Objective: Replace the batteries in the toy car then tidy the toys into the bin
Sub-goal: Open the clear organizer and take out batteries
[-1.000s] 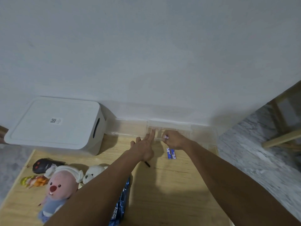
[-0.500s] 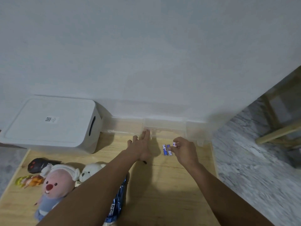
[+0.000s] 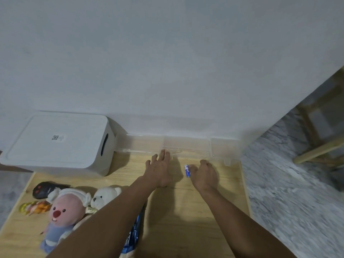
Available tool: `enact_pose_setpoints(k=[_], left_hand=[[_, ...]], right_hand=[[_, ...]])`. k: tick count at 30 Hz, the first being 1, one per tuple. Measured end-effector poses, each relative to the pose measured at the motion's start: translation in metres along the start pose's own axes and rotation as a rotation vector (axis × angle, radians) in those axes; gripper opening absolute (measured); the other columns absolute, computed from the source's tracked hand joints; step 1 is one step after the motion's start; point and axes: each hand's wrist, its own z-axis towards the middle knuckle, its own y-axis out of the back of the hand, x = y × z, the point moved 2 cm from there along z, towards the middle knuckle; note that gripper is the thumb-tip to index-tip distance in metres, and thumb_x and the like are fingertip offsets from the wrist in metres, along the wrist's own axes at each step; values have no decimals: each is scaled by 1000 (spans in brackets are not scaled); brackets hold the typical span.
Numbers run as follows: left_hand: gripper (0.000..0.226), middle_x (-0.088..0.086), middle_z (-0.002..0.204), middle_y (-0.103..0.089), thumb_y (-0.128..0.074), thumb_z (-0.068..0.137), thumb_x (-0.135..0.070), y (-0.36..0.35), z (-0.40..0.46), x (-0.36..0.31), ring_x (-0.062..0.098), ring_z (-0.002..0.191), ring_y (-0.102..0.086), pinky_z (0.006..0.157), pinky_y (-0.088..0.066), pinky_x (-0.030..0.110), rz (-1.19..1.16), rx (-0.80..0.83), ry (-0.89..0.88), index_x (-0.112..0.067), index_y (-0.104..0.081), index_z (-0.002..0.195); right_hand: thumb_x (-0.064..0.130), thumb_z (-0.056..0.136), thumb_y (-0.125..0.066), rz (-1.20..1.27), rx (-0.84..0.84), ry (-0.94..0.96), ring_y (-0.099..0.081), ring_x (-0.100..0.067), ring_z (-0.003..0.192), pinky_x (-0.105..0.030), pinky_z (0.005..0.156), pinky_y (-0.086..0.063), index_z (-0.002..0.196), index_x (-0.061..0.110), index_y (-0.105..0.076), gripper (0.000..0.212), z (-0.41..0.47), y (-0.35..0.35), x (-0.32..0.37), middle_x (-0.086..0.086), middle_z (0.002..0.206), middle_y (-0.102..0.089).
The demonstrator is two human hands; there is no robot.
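Note:
A blue battery (image 3: 187, 170) lies on the wooden table (image 3: 186, 220) beside the thumb of my right hand (image 3: 203, 174). That hand sits low on the table with its fingers curled; what lies under it is hidden. My left hand (image 3: 158, 168) reaches forward, its straight fingers touching the front edge of a clear plastic organiser box (image 3: 186, 146) by the wall. A shiny blue toy (image 3: 134, 237) shows partly from under my left forearm. The white lidded bin (image 3: 55, 144) stands at the back left.
At the front left lie a pink plush (image 3: 61, 213), a white bear plush (image 3: 104, 197), a black toy with red spots (image 3: 46, 189) and a small orange-yellow figure (image 3: 33, 207). The table ends at the right over a marbled floor (image 3: 288, 192).
My right hand has drawn back from the clear box with a battery pinched in it and come down beside the batteries on the table. My left hand has stayed at the box.

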Motion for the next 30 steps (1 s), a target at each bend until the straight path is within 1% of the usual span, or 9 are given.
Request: enact_pose_setpoints(k=[2, 3, 8, 14, 21, 23, 25, 28, 30], left_hand=[[90, 2, 163, 3, -59, 85, -24, 0, 0, -1, 32, 147, -10, 115, -19, 47, -2, -5, -2, -14, -3, 154], [89, 2, 163, 3, -59, 85, -24, 0, 0, -2, 32, 147, -9, 115, -19, 47, -6, -4, -2, -14, -3, 154], [90, 3, 163, 4, -60, 85, -23, 2, -3, -2, 32, 148, -7, 116, -18, 48, -16, 5, -1, -14, -3, 154], [90, 2, 163, 1, -61, 83, -21, 2, -5, 0, 30, 147, -10, 115, -19, 48, -32, -7, -8, -14, -6, 154], [76, 2, 160, -25, -55, 81, -8, 9, -17, 16, 25, 140, -31, 114, -27, 40, -202, -172, -44, -17, -28, 151], [67, 4, 150, -43, -54, 82, -6, 12, -23, 23, 26, 133, -41, 110, -33, 36, -235, -260, -44, -15, -39, 146], [57, 7, 138, -55, -55, 84, -7, 12, -30, 31, 27, 125, -48, 104, -39, 35, -249, -340, -24, -12, -48, 140], [49, 7, 127, -63, -55, 86, -10, 8, -42, 42, 24, 118, -53, 97, -43, 32, -243, -406, 69, -11, -56, 134], [43, 7, 120, -66, -56, 86, -14, 4, -50, 50, 23, 110, -58, 89, -47, 31, -225, -428, 151, -12, -60, 129]], right_hand=[[49, 87, -59, -81, 10, 36, -50, -28, 117, -34, 90, -43, 126, 8, -51, 57, -6, -6, 5, -10, 125, -54], [48, 85, -62, -111, 17, 43, -49, -28, 118, -34, 92, -43, 128, 8, -49, 60, -8, -8, 7, -11, 127, -52], [38, 86, -67, -113, 55, 42, -46, -29, 120, -33, 95, -41, 129, 7, -47, 56, -9, -10, 14, -13, 131, -48], [40, 84, -69, -110, 63, 67, -48, -28, 118, -33, 95, -42, 127, 7, -49, 57, -9, -9, 14, -13, 129, -50], [43, 84, -68, -95, 60, 93, -50, -29, 116, -35, 90, -45, 124, 9, -51, 56, -9, -8, 13, -12, 128, -51], [45, 84, -66, -123, 41, 98, -50, -28, 117, -35, 87, -46, 124, 11, -51, 55, -11, -6, 14, -10, 128, -51], [45, 85, -64, -164, 8, 116, -51, -27, 116, -34, 86, -45, 122, 12, -53, 51, -15, -4, 16, -8, 127, -53], [41, 87, -60, -203, -50, 190, -50, -25, 116, -35, 90, -40, 117, 16, -57, 39, -22, -6, 19, -4, 121, -56], [34, 90, -59, -162, -24, 283, -49, -24, 117, -34, 93, -39, 118, 17, -59, 33, -27, -12, 24, -3, 120, -58]])
